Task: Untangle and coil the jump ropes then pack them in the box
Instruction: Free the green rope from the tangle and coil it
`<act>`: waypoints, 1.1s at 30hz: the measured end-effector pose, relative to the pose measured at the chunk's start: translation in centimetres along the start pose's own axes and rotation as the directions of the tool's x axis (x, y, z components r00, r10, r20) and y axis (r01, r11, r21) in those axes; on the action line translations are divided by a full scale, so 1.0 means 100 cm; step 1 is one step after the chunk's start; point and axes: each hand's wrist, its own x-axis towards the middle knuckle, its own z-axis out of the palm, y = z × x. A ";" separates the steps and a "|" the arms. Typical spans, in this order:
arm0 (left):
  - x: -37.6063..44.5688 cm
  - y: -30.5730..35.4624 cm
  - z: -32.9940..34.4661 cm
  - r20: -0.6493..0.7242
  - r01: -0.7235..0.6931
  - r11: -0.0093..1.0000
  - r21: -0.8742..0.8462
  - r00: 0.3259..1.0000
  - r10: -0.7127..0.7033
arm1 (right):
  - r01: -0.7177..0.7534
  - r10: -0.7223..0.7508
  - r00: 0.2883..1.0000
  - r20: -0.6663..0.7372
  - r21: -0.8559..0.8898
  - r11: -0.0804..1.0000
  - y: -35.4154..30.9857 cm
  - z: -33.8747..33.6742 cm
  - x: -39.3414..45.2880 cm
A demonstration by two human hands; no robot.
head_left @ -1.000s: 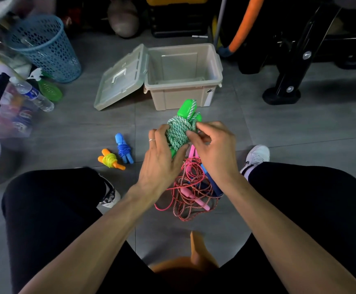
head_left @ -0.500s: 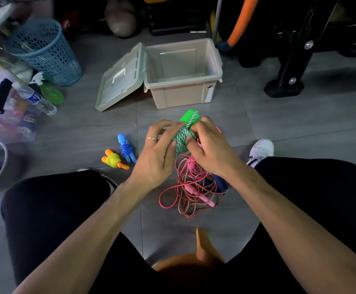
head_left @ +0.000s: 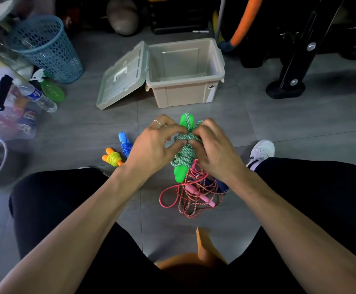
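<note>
- Head view: the left hand (head_left: 151, 145) and right hand (head_left: 215, 149) meet over the floor (head_left: 279, 128), both curled round the green jump rope (head_left: 184, 153), whose cord is wound in a bundle about its green handles.
- The left thumb and the right fingers (head_left: 196, 143) pinch the cord at the top of the bundle; one handle sticks up above the hands, the other hangs below.
- Just under the bundle a pink and red tangle of ropes (head_left: 192, 196) lies loose on the floor between the person's legs.
- Left of the left hand, a coiled blue rope (head_left: 125, 144) and a coiled yellow rope (head_left: 113, 159) lie side by side.
- Beyond the hands stands the beige box (head_left: 185, 92), its lid (head_left: 122, 75) swung open to the left.
- A blue basket (head_left: 45, 47) stands far left.
</note>
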 end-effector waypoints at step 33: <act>-0.022 0.003 0.012 -0.038 -0.208 0.932 0.295 0.973 0.229 | -0.042 0.034 0.994 0.105 0.075 0.996 -0.002 0.001 0.000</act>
